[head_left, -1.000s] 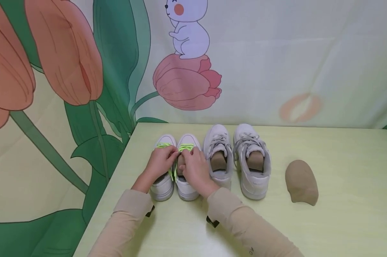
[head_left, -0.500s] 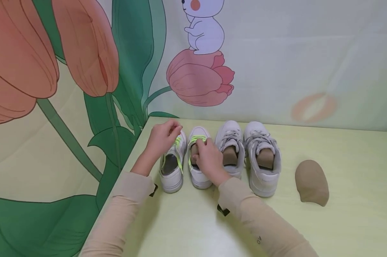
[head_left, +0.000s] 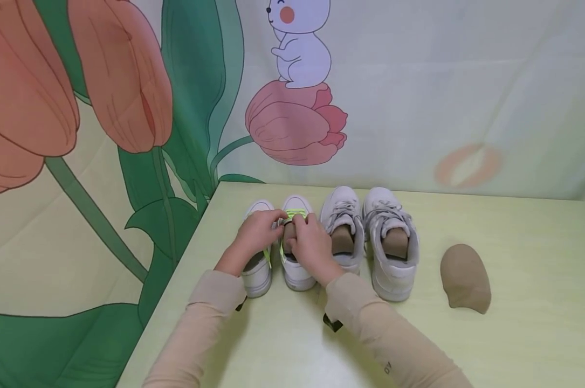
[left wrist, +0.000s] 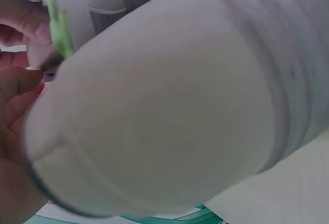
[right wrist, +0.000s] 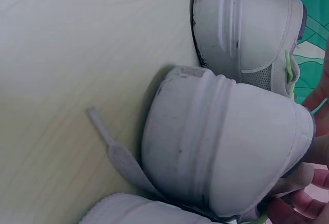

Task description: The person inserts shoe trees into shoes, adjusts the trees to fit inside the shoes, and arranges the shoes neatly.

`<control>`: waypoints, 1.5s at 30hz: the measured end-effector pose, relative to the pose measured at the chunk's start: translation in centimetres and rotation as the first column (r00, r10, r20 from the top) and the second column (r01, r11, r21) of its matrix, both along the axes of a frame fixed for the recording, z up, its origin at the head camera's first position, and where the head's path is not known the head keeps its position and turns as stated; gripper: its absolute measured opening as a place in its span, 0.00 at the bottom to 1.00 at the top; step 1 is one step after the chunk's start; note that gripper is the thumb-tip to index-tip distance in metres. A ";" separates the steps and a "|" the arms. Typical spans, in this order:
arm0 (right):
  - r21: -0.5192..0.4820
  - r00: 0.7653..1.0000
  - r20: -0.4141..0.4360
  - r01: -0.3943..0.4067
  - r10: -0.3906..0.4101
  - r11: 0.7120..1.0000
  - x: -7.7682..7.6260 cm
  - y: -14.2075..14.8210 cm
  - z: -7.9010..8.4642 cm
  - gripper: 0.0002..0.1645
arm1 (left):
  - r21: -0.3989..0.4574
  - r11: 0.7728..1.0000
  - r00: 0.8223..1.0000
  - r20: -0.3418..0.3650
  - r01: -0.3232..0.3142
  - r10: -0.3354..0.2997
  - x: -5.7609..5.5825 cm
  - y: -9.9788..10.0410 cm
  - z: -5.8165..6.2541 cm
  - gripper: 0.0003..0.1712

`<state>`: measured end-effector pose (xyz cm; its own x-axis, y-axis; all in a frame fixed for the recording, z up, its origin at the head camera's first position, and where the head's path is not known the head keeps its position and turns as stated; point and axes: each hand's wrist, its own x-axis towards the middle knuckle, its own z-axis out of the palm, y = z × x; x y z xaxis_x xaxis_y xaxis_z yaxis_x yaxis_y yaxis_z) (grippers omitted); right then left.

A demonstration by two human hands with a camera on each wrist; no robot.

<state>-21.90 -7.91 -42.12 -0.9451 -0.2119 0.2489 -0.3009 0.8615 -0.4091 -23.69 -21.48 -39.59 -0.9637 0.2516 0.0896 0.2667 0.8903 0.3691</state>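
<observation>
A white sneaker [head_left: 300, 277] with neon green laces stands second from the left in the head view. A brown shoe insert [head_left: 289, 240] shows in its opening. My right hand [head_left: 312, 245] grips at the insert, thumb inside the opening and fingertips beside the laces. My left hand [head_left: 257, 233] reaches in from the left and pinches the tongue's edge below the laces. Under it stands the matching sneaker [head_left: 258, 277], partly covered. In the right wrist view, the beige-brown insert [right wrist: 295, 179] shows between the fingers. A sneaker heel [left wrist: 154, 100] fills most of the left wrist view.
To the right stand two larger white sneakers [head_left: 394, 280] with grey laces and brown inserts [head_left: 396, 242] inside. Another brown insert [head_left: 466, 277] lies on the pale table [head_left: 530, 258]. A loose grey lace [right wrist: 121, 157] trails over the table. A printed backdrop [head_left: 394, 108] rises behind.
My left hand lifts off the green-laced sneaker half a second ago, moving left and up, and is now back at its tongue. The right hand stays at the shoe opening.
</observation>
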 end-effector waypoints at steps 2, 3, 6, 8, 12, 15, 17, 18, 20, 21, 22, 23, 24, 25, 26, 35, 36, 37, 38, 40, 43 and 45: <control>0.000 1.000 -0.003 0.001 -0.001 1.000 0.0 0.0 0.0 0.21 | -0.020 1.000 1.000 0.002 -0.003 0.003 -0.2 0.1 -0.2 0.14; -0.002 1.000 0.000 0.000 0.000 1.000 0.0 0.0 0.0 0.21 | -0.028 1.000 1.000 -0.001 -0.003 0.003 -0.3 0.2 -0.3 0.13; -0.005 1.000 0.005 -0.004 0.004 1.000 -0.1 0.0 -0.1 0.20 | -0.042 0.999 1.000 -0.030 -0.003 0.002 -0.6 0.2 -0.7 0.11; -0.007 1.000 0.012 -0.007 0.007 1.000 -0.1 0.0 -0.1 0.20 | -0.031 0.999 0.999 -0.045 -0.011 0.009 -0.7 0.3 -0.9 0.10; -0.022 1.000 0.025 -0.005 0.006 1.000 0.0 0.0 -0.1 0.21 | 0.010 0.999 0.999 -0.026 -0.038 0.038 -0.7 0.4 -1.2 0.08; -0.028 1.000 0.022 0.005 -0.004 1.000 0.0 -0.1 -0.1 0.22 | 0.014 0.999 0.999 -0.014 -0.050 0.051 -0.6 0.6 -1.4 0.08; -0.028 1.000 0.011 0.016 -0.016 0.999 0.0 -0.2 -0.2 0.22 | 0.009 0.999 0.998 -0.026 -0.049 0.049 -0.6 0.7 -1.5 0.07; -0.027 1.000 0.003 0.024 -0.024 0.999 0.1 -0.3 -0.2 0.22 | 0.008 0.999 0.998 -0.032 -0.048 0.048 -0.6 0.7 -1.5 0.06; -0.032 0.999 -0.015 0.039 -0.039 0.999 0.1 -0.5 -0.3 0.22 | 0.017 0.999 0.998 -0.051 -0.048 0.048 -0.6 0.7 -1.6 0.05; -0.034 0.999 -0.022 0.047 -0.048 0.998 0.2 -0.6 -0.4 0.22 | 0.023 0.999 0.997 -0.059 -0.048 0.049 -0.6 0.8 -1.6 0.05; -0.034 0.998 -0.030 0.056 -0.057 0.998 0.2 -0.7 -0.5 0.22 | 0.026 0.999 0.997 -0.068 -0.046 0.048 -0.6 0.8 -1.7 0.04; -0.037 0.997 -0.039 0.064 -0.066 0.997 0.2 -0.8 -0.7 0.22 | 0.029 0.999 0.996 -0.077 -0.045 0.047 -0.6 0.8 -1.7 0.04; -0.044 0.996 -0.045 0.070 -0.072 0.997 0.2 -0.9 -0.8 0.22 | 0.032 0.999 0.996 -0.082 -0.044 0.047 -0.6 0.8 -1.7 0.04; -0.054 0.996 -0.050 0.074 -0.076 0.996 0.2 -1.0 -1.0 0.22 | 0.033 0.999 0.995 -0.085 -0.044 0.046 -0.6 0.8 -1.8 0.04; -0.063 0.995 -0.058 0.077 -0.080 0.995 0.3 -1.1 -1.2 0.22 | 0.030 0.999 0.995 -0.084 -0.044 0.046 -0.5 0.8 -1.8 0.04; -0.067 0.989 -0.117 0.087 -0.094 0.994 0.5 -1.6 -1.7 0.22 | 0.024 0.998 0.998 -0.038 -0.056 0.057 -0.4 0.9 -2.0 0.04; -0.065 0.989 -0.115 0.088 -0.095 0.994 0.5 -1.7 -1.7 0.22 | 0.029 0.998 0.998 -0.036 -0.056 0.057 -0.3 0.9 -2.0 0.04; -0.066 0.989 -0.111 0.087 -0.094 0.994 0.5 -1.7 -1.7 0.22 | 0.032 0.998 0.998 -0.033 -0.059 0.060 -0.3 0.9 -2.0 0.04; -0.068 0.990 -0.104 0.087 -0.094 0.994 0.5 -1.7 -1.7 0.22 | 0.035 0.998 0.998 -0.031 -0.061 0.062 -0.3 0.9 -2.0 0.04; -0.073 0.992 -0.095 0.082 -0.089 0.994 0.5 -1.6 -1.7 0.22 | 0.042 0.997 0.997 -0.022 -0.070 0.070 -0.2 0.9 -2.0 0.04; -0.072 0.992 -0.097 0.077 -0.083 0.994 0.5 -1.4 -1.8 0.22 | 0.059 0.994 0.996 -0.006 -0.089 0.089 0.0 1.0 -1.7 0.05; -0.071 0.991 -0.104 0.071 -0.078 0.995 0.5 -1.1 -1.8 0.23 | 0.077 0.992 0.995 -0.002 -0.098 0.099 0.1 1.1 -1.6 0.05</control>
